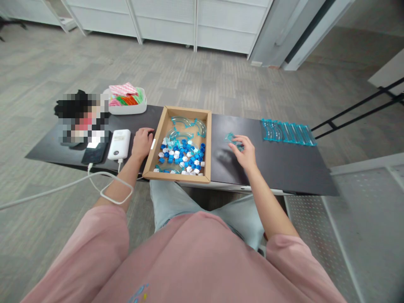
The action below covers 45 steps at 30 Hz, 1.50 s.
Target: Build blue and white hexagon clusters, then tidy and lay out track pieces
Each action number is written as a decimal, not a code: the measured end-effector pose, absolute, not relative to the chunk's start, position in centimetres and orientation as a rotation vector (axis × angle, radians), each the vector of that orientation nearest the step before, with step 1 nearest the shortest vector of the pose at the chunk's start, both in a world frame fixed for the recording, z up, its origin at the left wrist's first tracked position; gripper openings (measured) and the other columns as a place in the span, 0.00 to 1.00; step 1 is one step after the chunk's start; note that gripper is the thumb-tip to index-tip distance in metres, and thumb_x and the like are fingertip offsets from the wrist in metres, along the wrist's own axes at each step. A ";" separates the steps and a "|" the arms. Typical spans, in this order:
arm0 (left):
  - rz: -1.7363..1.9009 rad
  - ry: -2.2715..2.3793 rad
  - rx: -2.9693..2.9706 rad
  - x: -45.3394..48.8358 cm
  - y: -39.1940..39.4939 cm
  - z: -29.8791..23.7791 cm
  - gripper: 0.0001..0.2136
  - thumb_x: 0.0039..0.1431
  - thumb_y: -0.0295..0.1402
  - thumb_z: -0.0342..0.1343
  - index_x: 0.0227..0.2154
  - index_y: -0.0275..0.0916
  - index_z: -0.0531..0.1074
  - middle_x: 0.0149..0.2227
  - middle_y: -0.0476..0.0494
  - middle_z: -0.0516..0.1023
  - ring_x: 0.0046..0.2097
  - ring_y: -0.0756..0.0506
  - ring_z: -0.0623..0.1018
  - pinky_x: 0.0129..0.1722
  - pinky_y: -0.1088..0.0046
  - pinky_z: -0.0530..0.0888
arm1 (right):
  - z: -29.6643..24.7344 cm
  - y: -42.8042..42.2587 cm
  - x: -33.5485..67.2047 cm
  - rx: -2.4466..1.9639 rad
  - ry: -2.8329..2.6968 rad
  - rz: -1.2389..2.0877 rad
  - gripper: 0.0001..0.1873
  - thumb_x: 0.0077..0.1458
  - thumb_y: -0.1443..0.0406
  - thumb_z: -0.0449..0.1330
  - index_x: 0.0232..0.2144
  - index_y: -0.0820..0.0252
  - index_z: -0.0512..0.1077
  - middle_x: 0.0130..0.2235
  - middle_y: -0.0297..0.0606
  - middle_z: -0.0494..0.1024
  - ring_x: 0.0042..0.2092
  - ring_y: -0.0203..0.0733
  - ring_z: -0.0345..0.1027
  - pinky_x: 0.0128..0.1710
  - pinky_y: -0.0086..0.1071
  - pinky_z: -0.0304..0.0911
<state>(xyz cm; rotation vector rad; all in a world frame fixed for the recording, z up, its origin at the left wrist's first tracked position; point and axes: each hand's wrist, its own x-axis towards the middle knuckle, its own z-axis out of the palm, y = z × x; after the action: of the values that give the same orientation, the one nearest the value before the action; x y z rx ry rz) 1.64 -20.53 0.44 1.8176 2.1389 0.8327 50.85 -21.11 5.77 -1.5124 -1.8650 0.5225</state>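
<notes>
My right hand pinches a see-through blue plastic piece between thumb and fingers, just over the dark table to the right of a cardboard box. The piece's exact shape is partly hidden by my fingers. My left hand lies on the table against the left side of the cardboard box, fingers loosely stretched and holding nothing. Inside the box are curved clear blue tube pieces and many small blue and white blocks. A row of clear blue tube pieces lies side by side at the table's right.
Left of my left hand lie a white power bank and a dark phone, both with a white cable attached. Behind them stands a white basket with colourful items. The dark table has its front edge at my legs.
</notes>
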 end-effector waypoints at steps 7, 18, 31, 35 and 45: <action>0.848 2.139 1.854 2.1 -20.9 0.6 0.19 0.82 0.32 0.49 0.64 0.28 0.78 0.66 0.24 0.80 0.67 0.40 0.76 0.70 0.53 0.67 | 10.4 -23.7 43.7 -0.898 -2.292 0.941 0.14 0.66 0.40 0.73 0.51 0.26 0.89 0.65 0.34 0.88 0.68 0.67 0.81 0.72 0.69 0.72; 0.760 2.161 1.823 2.9 -21.5 1.7 0.19 0.84 0.35 0.48 0.64 0.32 0.78 0.69 0.21 0.78 0.70 0.35 0.76 0.68 0.46 0.68 | 7.8 -13.1 35.0 -0.920 -2.327 0.702 0.29 0.80 0.43 0.55 0.59 0.56 0.84 0.60 0.53 0.85 0.62 0.58 0.79 0.70 0.54 0.72; 0.715 2.205 1.783 3.0 -21.2 2.0 0.16 0.79 0.35 0.52 0.61 0.38 0.79 0.68 0.23 0.77 0.68 0.30 0.75 0.72 0.38 0.70 | 7.2 -11.3 46.3 -1.654 -2.108 0.318 0.26 0.82 0.56 0.53 0.73 0.56 0.75 0.72 0.54 0.78 0.73 0.60 0.68 0.77 0.55 0.55; 0.693 2.218 1.775 2.9 -21.0 2.0 0.18 0.75 0.36 0.52 0.61 0.37 0.79 0.67 0.23 0.77 0.69 0.25 0.74 0.74 0.31 0.70 | 5.3 -15.9 55.3 -2.010 -1.841 0.115 0.31 0.77 0.58 0.55 0.77 0.54 0.72 0.80 0.58 0.69 0.77 0.64 0.59 0.76 0.58 0.51; 0.588 2.293 1.791 3.0 -20.8 2.8 0.23 0.71 0.41 0.49 0.58 0.36 0.80 0.65 0.19 0.78 0.68 0.22 0.78 0.72 0.31 0.74 | 3.0 -15.9 62.3 -2.197 -1.579 0.151 0.42 0.74 0.51 0.59 0.82 0.62 0.65 0.87 0.63 0.54 0.82 0.68 0.46 0.78 0.65 0.46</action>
<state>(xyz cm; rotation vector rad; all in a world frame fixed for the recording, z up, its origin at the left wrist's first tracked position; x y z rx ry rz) 2.99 -20.76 2.83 1.7913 2.2931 0.5880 62.27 -15.90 3.04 -2.1973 -1.5790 0.1512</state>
